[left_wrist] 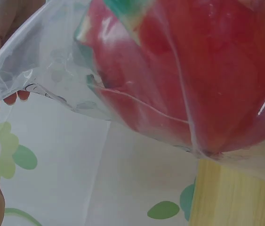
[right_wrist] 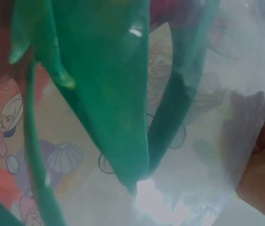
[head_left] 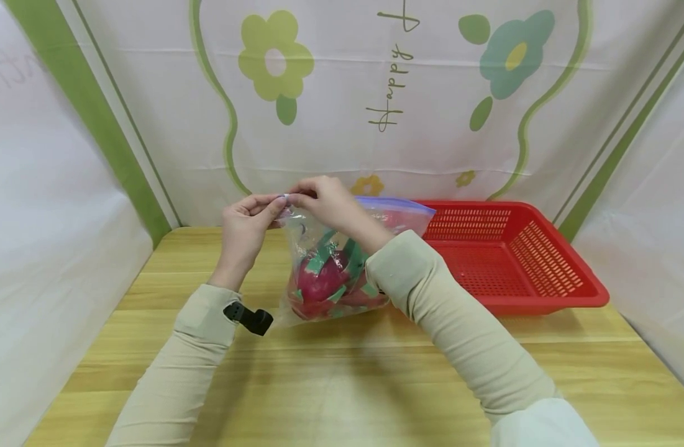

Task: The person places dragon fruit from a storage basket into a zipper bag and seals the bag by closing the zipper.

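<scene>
A clear zip bag (head_left: 304, 239) with a purple-blue zip strip (head_left: 400, 205) stands upright on the table, holding a dragon fruit (head_left: 319, 279), pink-red with green scales. My left hand (head_left: 245, 230) pinches the bag's top left corner between thumb and fingers. Right beside it, the right hand (head_left: 335, 205) pinches the same end of the zip strip, its fingertips meeting the left ones. The fruit's red skin (left_wrist: 207, 84) fills much of the left wrist view behind the plastic. In the right wrist view its long green scales (right_wrist: 106, 94) show through the bag, which has printed cartoon patterns.
A red plastic basket (head_left: 568, 298) with slotted sides sits to the right, partly behind the bag and right forearm. The wood-grain table (head_left: 330, 385) is enclosed by white cloth walls (head_left: 330, 143) with flower prints. A black band with a small camera (head_left: 255, 320) is on the left wrist.
</scene>
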Action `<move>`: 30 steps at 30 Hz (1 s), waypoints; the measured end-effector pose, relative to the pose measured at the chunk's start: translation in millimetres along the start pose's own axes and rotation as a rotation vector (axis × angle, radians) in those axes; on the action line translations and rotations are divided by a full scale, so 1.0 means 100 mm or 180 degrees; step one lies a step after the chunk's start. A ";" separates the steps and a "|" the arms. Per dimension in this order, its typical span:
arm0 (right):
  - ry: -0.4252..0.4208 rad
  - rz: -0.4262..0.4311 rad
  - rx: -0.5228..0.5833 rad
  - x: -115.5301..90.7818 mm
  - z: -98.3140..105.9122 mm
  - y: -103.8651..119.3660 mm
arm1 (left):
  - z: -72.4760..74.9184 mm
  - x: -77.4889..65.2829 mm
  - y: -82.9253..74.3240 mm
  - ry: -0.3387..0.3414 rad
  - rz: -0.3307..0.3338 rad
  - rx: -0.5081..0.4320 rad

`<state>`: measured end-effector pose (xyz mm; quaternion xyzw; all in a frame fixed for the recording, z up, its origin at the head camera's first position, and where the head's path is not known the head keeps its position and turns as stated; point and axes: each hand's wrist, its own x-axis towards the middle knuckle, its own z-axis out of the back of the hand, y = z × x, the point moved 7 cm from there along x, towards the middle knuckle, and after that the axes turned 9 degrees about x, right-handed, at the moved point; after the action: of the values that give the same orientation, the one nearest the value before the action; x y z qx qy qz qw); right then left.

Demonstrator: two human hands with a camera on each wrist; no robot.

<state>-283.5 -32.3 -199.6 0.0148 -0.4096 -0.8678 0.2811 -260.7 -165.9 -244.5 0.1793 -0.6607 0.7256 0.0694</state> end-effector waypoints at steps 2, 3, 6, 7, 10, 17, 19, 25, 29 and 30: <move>-0.0069 -0.0019 -0.0006 0.00 0.01 0.00 | -0.01 0.01 0.01 -0.0002 0.0022 -0.0018; -0.0092 -0.0034 -0.0004 0.00 0.02 -0.01 | -0.01 0.01 0.01 -0.0012 0.0037 -0.0021; -0.0099 -0.0095 -0.0018 0.01 0.05 -0.03 | -0.01 0.02 0.01 -0.0020 0.0081 -0.0008; -0.0086 -0.0132 -0.0003 0.00 0.06 -0.03 | -0.01 0.02 0.02 -0.0015 0.0095 0.0002; -0.0036 -0.0260 0.0037 -0.01 0.11 -0.08 | 0.00 0.02 0.02 -0.0015 0.0146 -0.0024; -0.0080 -0.0411 0.0100 -0.08 0.25 -0.17 | 0.04 0.05 0.04 -0.0137 0.0206 -0.0235; -0.0063 -0.0376 0.0148 -0.08 0.26 -0.17 | 0.04 0.04 0.05 -0.0176 0.0208 -0.0266; -0.0009 -0.0369 0.0313 -0.10 0.27 -0.18 | -0.04 0.03 0.06 -0.0004 0.0276 -0.0262; 0.0004 -0.0431 0.0454 -0.10 0.28 -0.20 | -0.14 0.03 0.03 0.0374 0.0331 -0.0201; 0.0005 -0.0448 0.0476 -0.10 0.28 -0.20 | -0.16 0.03 0.03 0.0432 0.0352 -0.0159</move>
<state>-291.6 2.6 -197.4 0.0652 -0.4709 -0.8524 0.2179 -266.9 -151.2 -247.1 0.0912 -0.6813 0.7221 0.0782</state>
